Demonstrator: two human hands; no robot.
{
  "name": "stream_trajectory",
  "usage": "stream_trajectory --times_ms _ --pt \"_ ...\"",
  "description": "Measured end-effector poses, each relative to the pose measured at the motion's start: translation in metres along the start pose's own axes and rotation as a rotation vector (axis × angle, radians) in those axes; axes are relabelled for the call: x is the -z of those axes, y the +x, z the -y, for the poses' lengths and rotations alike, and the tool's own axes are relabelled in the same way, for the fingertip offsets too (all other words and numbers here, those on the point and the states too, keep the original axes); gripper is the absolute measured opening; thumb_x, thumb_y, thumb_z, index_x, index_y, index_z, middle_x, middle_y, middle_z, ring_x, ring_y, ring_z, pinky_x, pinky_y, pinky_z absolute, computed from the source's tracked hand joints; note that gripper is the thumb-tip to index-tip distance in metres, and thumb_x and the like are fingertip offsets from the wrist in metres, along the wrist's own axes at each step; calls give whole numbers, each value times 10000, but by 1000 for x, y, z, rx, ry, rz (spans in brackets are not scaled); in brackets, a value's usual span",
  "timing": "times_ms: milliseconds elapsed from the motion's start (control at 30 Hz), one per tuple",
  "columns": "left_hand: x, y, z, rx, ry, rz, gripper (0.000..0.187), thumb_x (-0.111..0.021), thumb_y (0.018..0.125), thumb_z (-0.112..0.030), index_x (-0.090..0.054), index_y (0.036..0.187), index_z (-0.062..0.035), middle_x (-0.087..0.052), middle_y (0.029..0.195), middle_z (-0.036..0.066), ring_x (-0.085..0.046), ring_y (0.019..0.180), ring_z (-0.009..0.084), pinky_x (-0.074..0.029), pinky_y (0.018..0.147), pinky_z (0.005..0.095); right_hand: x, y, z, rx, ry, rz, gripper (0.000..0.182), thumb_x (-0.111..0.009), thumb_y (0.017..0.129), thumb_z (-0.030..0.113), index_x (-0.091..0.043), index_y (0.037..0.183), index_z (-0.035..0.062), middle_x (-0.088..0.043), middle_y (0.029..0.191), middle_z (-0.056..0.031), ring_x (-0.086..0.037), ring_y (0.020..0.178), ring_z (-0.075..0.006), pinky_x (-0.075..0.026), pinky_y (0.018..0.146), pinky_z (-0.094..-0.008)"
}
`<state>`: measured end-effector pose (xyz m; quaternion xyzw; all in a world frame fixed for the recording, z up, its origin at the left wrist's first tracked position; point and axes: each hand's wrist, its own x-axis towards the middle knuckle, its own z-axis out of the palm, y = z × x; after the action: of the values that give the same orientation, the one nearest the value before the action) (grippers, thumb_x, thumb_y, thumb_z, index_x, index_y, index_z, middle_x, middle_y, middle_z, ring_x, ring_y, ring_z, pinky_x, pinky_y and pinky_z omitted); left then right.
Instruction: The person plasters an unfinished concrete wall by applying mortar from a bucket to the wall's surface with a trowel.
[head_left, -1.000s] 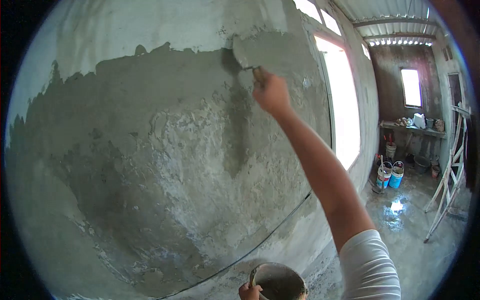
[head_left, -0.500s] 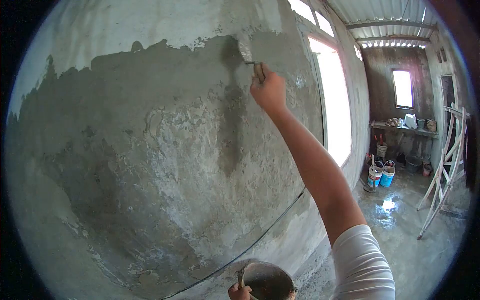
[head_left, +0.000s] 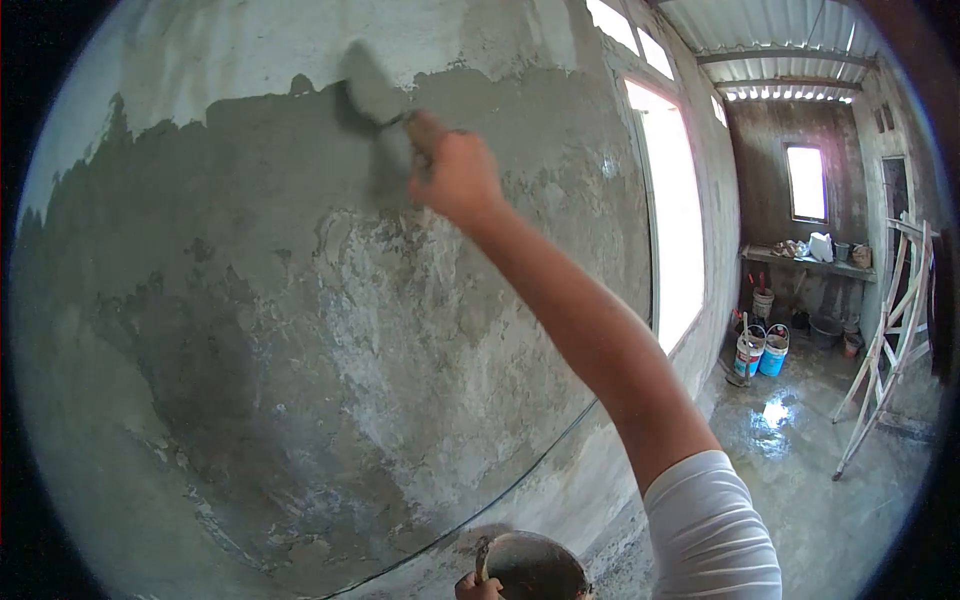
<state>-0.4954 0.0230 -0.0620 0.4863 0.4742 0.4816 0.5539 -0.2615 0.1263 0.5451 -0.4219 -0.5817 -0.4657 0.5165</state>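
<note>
My right hand (head_left: 455, 170) is closed round the handle of a trowel (head_left: 372, 90), its blade slightly blurred. The blade is at the wall (head_left: 300, 300), across the upper edge of a dark grey band of wet plaster (head_left: 250, 150); paler wall shows above. At the bottom of the view my left hand (head_left: 478, 588) is closed on the near left side of a dark bucket (head_left: 545, 560), by a short upright piece at its rim. The bucket's lower part is out of view, and its inside looks dark and smeared.
A thin cable (head_left: 500, 495) runs along the wall's lower part. To the right are a bright window (head_left: 675, 210), two pails (head_left: 750, 352) on the wet floor (head_left: 800, 480), a wooden trestle (head_left: 890, 340), and a shelf (head_left: 810, 263) holding bags and containers.
My right hand and the trowel have swept left along the upper edge of the wet plaster. My left hand and the bucket stay nearly in place.
</note>
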Motion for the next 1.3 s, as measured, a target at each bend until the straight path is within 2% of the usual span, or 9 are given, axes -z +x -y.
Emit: stream_trajectory --times_ms 167,467,533,667,767,833,1067,1200,1300 --pt "17 1 -12 -21 138 -45 144 -648 840 -138 -650 847 6 -595 718 69 -505 586 190 -418 555 363 6 19 -9 -322 -231 146 615 -712 777 94 -521 1360 51 -690 982 -246 -698 931 -414 -578 807 -503" --pt "27 4 22 -35 129 -36 187 -629 721 -18 -667 898 28 -570 714 55 -516 610 180 -431 555 365 9 -121 26 -198 -67 335 723 -683 783 59 -421 1456 30 -683 971 -267 -690 884 -430 -573 795 -486" --pt "29 31 74 -122 236 -76 184 -630 728 -29 -671 896 34 -577 708 61 -531 616 181 -432 548 367 24 -131 5 4 225 129 653 -671 772 56 -503 1402 18 -699 949 -254 -694 885 -408 -563 774 -479" --pt "21 -19 -10 107 -29 -51 128 -632 766 -57 -656 852 35 -613 726 86 -557 605 206 -434 539 384 40 -75 -24 -346 142 -137 463 -662 746 69 -647 1201 -15 -696 927 -257 -692 880 -426 -553 767 -481" --pt "23 -18 8 -18 92 -22 123 -653 789 -78 -649 842 33 -620 716 96 -570 591 215 -447 535 391 17 -34 -45 -340 53 -151 338 -658 767 93 -648 1078 -39 -687 933 -285 -688 872 -443 -552 756 -493" --pt "24 -14 15 16 111 -24 124 -658 789 -81 -646 833 34 -620 707 98 -572 589 214 -451 538 391 -2 -19 -8 -421 100 -103 290 -676 773 110 -623 1013 -45 -685 918 -290 -687 892 -443 -550 756 -504" --pt "34 -31 -19 -45 91 -17 103 -637 778 -69 -647 810 29 -606 687 95 -555 594 204 -449 547 384 -38 -16 154 -167 140 97 652 -709 744 156 -516 1349 8 -688 859 -255 -678 836 -436 -564 770 -510" --pt "49 -23 -3 -91 -36 29 131 -625 778 -51 -649 883 24 -587 691 74 -533 592 200 -432 530 384 -17 -25 113 -17 174 36 586 -674 758 134 -590 1327 18 -706 948 -233 -690 875 -403 -569 797 -469" --pt "62 -8 15 -104 11 111 140 -615 779 -35 -627 905 24 -580 698 62 -535 599 191 -431 525 384 1 -35 31 -234 194 -143 480 -657 789 102 -642 1253 -21 -708 1005 -258 -700 959 -402 -554 828 -434"
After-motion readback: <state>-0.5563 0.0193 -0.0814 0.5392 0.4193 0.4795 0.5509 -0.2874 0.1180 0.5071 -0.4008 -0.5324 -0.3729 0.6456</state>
